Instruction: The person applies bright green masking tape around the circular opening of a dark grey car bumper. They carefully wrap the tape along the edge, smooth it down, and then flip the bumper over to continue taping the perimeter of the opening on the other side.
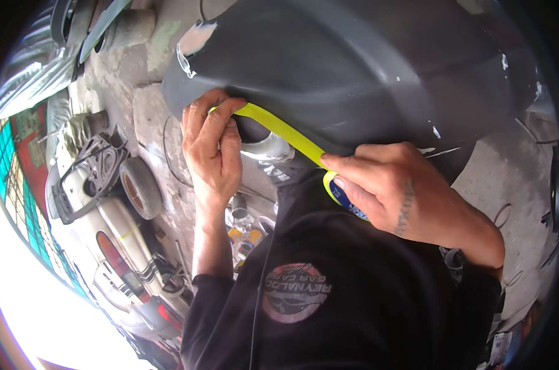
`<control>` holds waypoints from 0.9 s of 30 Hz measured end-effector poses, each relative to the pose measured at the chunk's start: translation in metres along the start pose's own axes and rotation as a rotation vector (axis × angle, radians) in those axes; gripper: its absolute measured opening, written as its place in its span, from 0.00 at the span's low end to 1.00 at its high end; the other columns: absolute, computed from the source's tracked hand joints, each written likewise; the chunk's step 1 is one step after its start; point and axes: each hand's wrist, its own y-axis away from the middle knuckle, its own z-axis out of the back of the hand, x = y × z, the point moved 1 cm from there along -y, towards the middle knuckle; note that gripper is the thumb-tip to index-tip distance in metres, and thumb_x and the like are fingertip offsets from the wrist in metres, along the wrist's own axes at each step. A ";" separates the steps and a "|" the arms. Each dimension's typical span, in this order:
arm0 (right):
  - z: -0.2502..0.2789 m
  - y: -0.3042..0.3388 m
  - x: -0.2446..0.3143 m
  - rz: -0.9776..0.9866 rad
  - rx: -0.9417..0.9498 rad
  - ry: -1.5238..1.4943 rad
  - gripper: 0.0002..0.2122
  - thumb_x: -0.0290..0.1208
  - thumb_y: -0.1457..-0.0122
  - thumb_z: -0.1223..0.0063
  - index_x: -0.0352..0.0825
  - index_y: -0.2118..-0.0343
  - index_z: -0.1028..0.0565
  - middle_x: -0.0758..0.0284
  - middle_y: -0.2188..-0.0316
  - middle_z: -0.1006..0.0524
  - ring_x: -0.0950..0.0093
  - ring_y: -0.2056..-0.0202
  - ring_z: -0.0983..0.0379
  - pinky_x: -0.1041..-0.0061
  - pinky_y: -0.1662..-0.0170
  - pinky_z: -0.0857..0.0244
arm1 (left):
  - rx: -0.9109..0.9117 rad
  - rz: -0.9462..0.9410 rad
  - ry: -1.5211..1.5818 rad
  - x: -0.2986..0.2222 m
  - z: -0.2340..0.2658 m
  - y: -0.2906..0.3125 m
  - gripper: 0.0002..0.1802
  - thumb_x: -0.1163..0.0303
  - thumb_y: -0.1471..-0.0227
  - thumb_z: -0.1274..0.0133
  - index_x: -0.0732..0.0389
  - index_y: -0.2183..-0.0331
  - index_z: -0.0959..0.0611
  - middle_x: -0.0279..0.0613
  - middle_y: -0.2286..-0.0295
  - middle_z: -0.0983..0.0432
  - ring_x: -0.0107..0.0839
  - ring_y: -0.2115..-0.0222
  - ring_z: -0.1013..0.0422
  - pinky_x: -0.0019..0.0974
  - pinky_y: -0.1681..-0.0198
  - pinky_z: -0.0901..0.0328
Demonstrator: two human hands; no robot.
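Yellow tape (285, 132) is pulled out between your hands, by the near edge of that big dark car panel (353, 68); can't tell if it's stuck down. Your right hand (402, 191) and left hand (211, 142) both have fingers on it: right gripping the blue-centred roll (352, 203), left pinching the strip's end.

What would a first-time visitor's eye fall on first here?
The bright yellow tape, stretched between the left hand and the roll in the right hand. Next, the big curved dark grey panel across the top. Then perhaps the wheel toward the left.
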 end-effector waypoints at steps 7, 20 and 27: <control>-0.011 -0.001 -0.005 0.030 -0.026 -0.040 0.09 0.22 0.40 0.38 0.26 0.57 0.20 0.55 0.78 0.23 0.54 0.76 0.23 0.56 0.71 0.31 | 0.031 0.004 -0.007 -0.002 0.004 -0.002 0.17 0.79 0.45 0.49 0.64 0.56 0.12 0.50 0.53 0.20 0.49 0.52 0.25 0.46 0.44 0.33; -0.020 -0.006 -0.001 -0.072 0.048 0.008 0.10 0.23 0.37 0.40 0.26 0.55 0.18 0.53 0.78 0.20 0.52 0.75 0.21 0.57 0.67 0.27 | 0.250 -0.133 -0.160 -0.031 0.017 0.013 0.17 0.69 0.41 0.40 0.54 0.50 0.11 0.57 0.43 0.30 0.54 0.44 0.31 0.59 0.37 0.39; -0.026 -0.015 -0.001 -0.110 0.036 -0.049 0.13 0.25 0.34 0.43 0.24 0.51 0.18 0.47 0.72 0.18 0.51 0.68 0.17 0.57 0.60 0.25 | 0.251 -0.193 -0.211 -0.026 0.017 0.007 0.22 0.68 0.43 0.37 0.49 0.46 0.13 0.55 0.43 0.31 0.55 0.44 0.31 0.65 0.35 0.42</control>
